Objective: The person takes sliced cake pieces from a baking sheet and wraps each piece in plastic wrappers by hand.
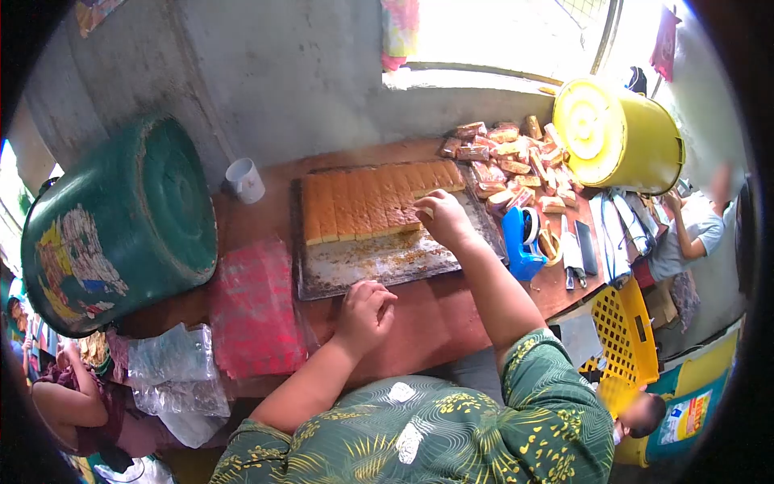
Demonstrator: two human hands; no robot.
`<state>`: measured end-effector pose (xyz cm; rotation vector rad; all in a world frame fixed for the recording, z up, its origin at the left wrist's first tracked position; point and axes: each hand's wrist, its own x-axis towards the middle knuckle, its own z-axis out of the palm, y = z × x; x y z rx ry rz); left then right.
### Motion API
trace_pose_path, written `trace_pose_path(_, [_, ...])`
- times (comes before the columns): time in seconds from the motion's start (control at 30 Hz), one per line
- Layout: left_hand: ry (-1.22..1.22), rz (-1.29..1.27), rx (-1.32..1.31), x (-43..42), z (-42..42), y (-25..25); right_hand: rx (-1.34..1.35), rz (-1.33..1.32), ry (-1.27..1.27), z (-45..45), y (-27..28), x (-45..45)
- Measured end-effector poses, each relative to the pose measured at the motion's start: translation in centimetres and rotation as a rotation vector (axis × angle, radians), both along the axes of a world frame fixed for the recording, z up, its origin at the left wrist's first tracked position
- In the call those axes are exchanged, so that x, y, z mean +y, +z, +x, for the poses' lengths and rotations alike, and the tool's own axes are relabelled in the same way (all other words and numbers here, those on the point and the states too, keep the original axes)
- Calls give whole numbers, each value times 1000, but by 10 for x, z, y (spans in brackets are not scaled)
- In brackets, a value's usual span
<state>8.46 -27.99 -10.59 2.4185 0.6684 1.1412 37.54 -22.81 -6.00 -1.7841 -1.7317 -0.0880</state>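
Observation:
A golden sponge cake [363, 203], cut into slices, fills the back part of a dark baking tray [355, 274]. Crumbs and brown residue cover the tray's bare front part. My right hand [445, 219] is over the cake's right front edge, its fingers bent together with the tips at the slices. Whether a slice is between them is hidden. My left hand [367, 316] hovers by the tray's front edge, fingers curled in and no object visible in them. Left of the tray lie red-printed plastic wrappers [256, 308].
Wrapped cake slices [516, 157] are heaped behind the tray's right corner. A blue tape dispenser [522, 244] stands right, near a yellow bucket [621, 133]. A green drum [121, 226], white mug [244, 181] and clear plastic bags [179, 371] are left. Other people sit at both sides.

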Motion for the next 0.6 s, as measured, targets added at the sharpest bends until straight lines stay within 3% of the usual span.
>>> trace_pose_path(0.3, [-15, -63, 4, 1, -2, 6, -249, -291, -96, -13, 17, 37])
trace_pose_path(0.5, [-24, -98, 17, 0, -3, 5, -210, -485, -114, -13, 24, 52])
trace_pose_path(0.6, [-22, -96, 16, 0, -3, 2, -148, -433, -120, -15, 29, 52])
